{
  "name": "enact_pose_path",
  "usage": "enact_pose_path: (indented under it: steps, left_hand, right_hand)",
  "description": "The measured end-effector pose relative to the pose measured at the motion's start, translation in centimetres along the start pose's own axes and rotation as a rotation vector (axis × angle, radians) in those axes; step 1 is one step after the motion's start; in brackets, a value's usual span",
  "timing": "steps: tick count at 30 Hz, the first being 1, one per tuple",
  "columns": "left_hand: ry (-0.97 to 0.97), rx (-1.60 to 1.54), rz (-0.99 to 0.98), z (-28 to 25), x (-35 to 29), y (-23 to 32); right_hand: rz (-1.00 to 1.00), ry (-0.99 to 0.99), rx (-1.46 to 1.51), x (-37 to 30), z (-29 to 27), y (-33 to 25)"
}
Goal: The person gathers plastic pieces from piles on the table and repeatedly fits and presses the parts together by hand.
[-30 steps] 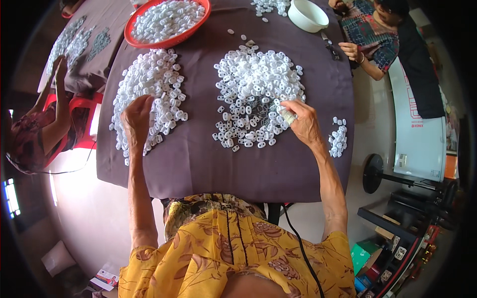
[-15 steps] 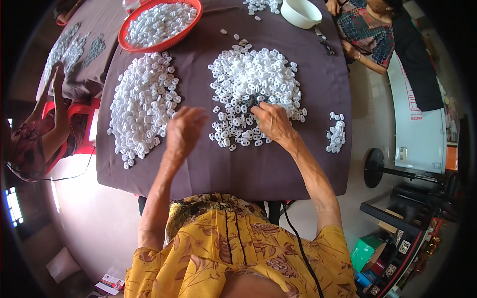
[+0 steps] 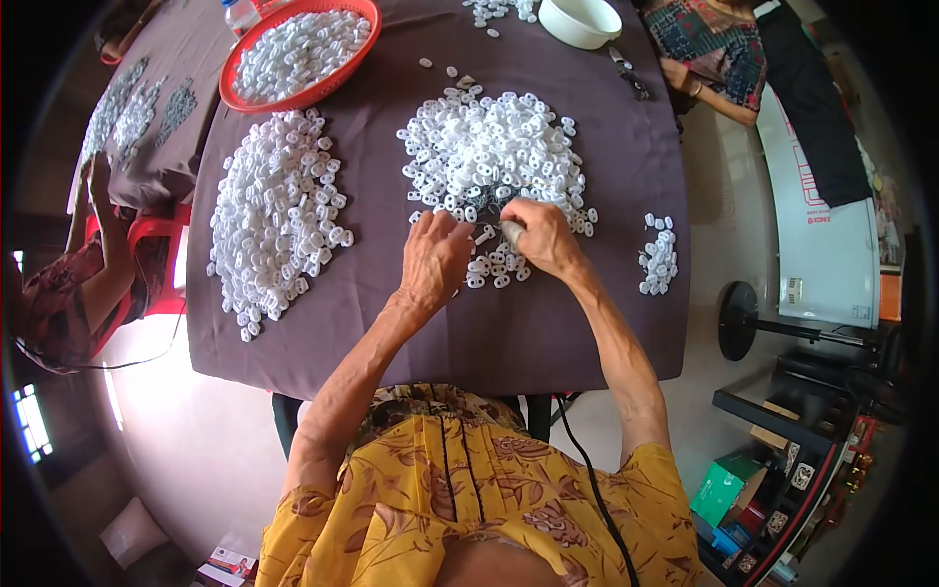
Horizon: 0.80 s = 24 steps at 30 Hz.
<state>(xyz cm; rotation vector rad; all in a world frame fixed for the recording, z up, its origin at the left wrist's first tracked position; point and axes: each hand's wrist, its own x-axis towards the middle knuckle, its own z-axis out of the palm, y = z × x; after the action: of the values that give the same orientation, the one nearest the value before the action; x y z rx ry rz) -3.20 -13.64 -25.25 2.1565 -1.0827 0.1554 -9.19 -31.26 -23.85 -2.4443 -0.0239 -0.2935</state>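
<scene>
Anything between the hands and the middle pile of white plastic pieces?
Nothing visible. Both the left hand and the right hand already rest on the near edge of the middle pile of white pieces on the purple table. The right hand seems to pinch a small piece; its fingertips are hidden.

You are at a home piecework table.
Heaps of small white plastic parts [image 3: 489, 157] cover a brown cloth [image 3: 548, 333], with a red basket [image 3: 235, 88] and cluttered shelves [image 3: 782, 470] nearby.
</scene>
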Motion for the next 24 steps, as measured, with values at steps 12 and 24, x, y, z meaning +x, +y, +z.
enact_pose_path:
  steps: [12,24]
  left_hand:
    - [-0.124,-1.217,-0.715,-1.9,1.6,2.2]
    - [-0.105,-1.094,-0.660,-2.7,2.1,1.8]
  right_hand:
    - [0.258,-0.021,0.606,0.5,-1.4,-4.0]
    - [0.162,-0.011,0.351,1.4,-2.3,-5.3]
